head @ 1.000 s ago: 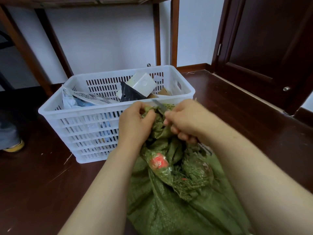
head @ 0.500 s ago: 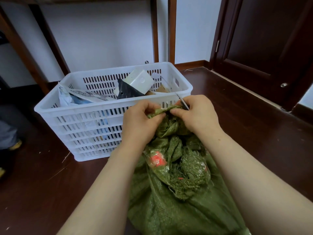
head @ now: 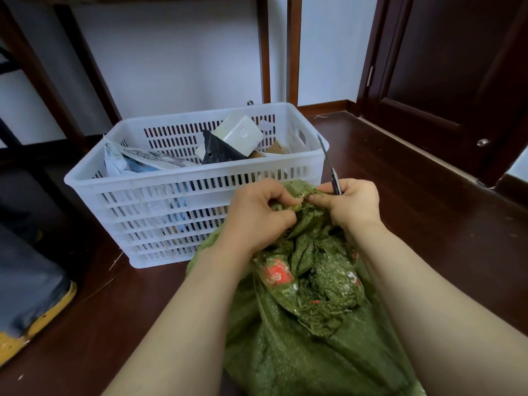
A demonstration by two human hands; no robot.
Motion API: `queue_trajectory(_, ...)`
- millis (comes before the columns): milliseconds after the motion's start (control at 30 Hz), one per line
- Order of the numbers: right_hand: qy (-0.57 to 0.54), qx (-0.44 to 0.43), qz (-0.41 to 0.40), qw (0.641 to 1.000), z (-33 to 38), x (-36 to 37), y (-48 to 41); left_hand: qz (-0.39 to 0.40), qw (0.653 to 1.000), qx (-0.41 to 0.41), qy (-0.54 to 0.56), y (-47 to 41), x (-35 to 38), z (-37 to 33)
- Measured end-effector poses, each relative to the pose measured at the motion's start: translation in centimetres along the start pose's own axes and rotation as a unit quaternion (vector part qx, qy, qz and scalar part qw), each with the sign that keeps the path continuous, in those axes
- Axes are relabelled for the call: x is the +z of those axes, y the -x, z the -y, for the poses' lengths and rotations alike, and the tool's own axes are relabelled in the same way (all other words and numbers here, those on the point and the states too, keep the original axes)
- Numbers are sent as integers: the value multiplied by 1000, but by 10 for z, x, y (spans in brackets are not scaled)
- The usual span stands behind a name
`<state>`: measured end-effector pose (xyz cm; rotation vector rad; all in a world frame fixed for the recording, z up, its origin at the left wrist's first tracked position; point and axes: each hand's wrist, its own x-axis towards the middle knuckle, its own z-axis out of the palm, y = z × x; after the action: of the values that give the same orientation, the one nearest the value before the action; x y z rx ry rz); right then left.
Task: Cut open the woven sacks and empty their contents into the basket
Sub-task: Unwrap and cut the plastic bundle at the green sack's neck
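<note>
One sack (head: 300, 352) is seen, green and woven, bulging beneath the fingers, with its bunched neck drawn up between them. Something red (head: 275, 274) shows in the crumpled folds below the fingers. One basket (head: 143, 182) is set just beyond the fingers, close to the sack, and is already partly filled. In it one white box (head: 240, 135), one black piece (head: 220, 151) and one printed packet (head: 148, 158) can be counted; what lies under them is hidden.

Two hands are at work. The neck is gripped by the curled fingers of the left hand (head: 257, 212). One blade (head: 328, 164) is held in the closed fingers of the right hand (head: 354, 207), its tip pointing up and away towards the basket, while the neck is pinched by the same hand.

The step is judged to be the opening of the neck. The fabric is best held taut between the two grips, and the edge drawn away from the left fingers, so that only the sack is cut and not what it holds.
</note>
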<state>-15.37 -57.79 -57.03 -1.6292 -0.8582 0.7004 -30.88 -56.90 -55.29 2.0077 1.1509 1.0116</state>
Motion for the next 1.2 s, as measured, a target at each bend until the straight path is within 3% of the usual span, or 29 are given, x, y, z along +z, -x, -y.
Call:
queue_trajectory(133, -142, -35, 9, 989, 31, -7, 4, 21, 972, -128, 196, -5, -20, -20)
queue_trajectory(300, -214, -39, 61, 974, 49, -7, 17, 71, 958, -210, 182, -9, -18, -26)
queue_trajectory(467, -165, -3, 102, 981, 55, -23, 15, -15, 974, -151, 166, -13, -23, -21)
queue_trajectory(600, -122, -22, 118, 985, 66, -29, 25, -24, 968, -135, 211, -14, -23, -19)
queue_trajectory(700, -150, 0, 183, 971, 68, -25, 34, 20, 958, -127, 256, -15, -22, -16)
queue_trajectory(800, -149, -15, 158, 976, 63, -15, 27, 95, 941, -122, 302, -12, -21, -15)
queue_trajectory(1033, -189, -19, 88, 978, 57, 2, 23, -102, 923, -154, 337, -13, -11, -14)
queue_trajectory(1200, -191, -33, 57, 979, 57, 4, 25, -118, 919, -178, 330, -13, -8, -10)
